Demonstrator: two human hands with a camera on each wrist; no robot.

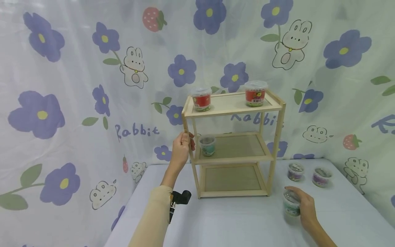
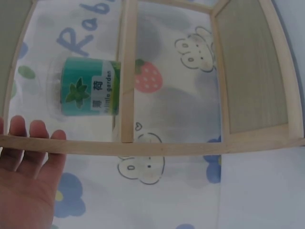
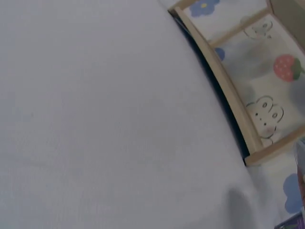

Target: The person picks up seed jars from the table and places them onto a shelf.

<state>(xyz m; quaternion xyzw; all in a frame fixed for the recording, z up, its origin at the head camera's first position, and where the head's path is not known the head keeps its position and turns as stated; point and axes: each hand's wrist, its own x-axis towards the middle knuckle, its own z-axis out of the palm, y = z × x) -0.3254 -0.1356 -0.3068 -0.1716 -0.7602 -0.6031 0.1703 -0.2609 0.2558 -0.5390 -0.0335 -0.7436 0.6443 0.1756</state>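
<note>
A wooden three-tier shelf [image 1: 234, 159] stands on the table. My left hand [image 1: 182, 145] grips its left front post [image 2: 105, 147], the fingers wrapped behind the wood in the left wrist view. My right hand [image 1: 306, 206] holds a clear plastic cup with a teal label [image 1: 291, 203] at the shelf's right front; a sliver of it shows at the right wrist view's edge. Another teal-labelled cup [image 1: 207, 145] stands at the left of the middle tier, close to my left fingers. Two red-labelled cups, one left [image 1: 202, 100] and one right [image 1: 255, 94], stand on the top tier.
Two purple-labelled cups, one nearer the shelf [image 1: 295, 172] and one further right [image 1: 322, 177], stand on the white table [image 1: 234, 223]. A patterned curtain [image 1: 77, 144] hangs behind and beside the table. The bottom tier [image 1: 232, 177] carries no cup.
</note>
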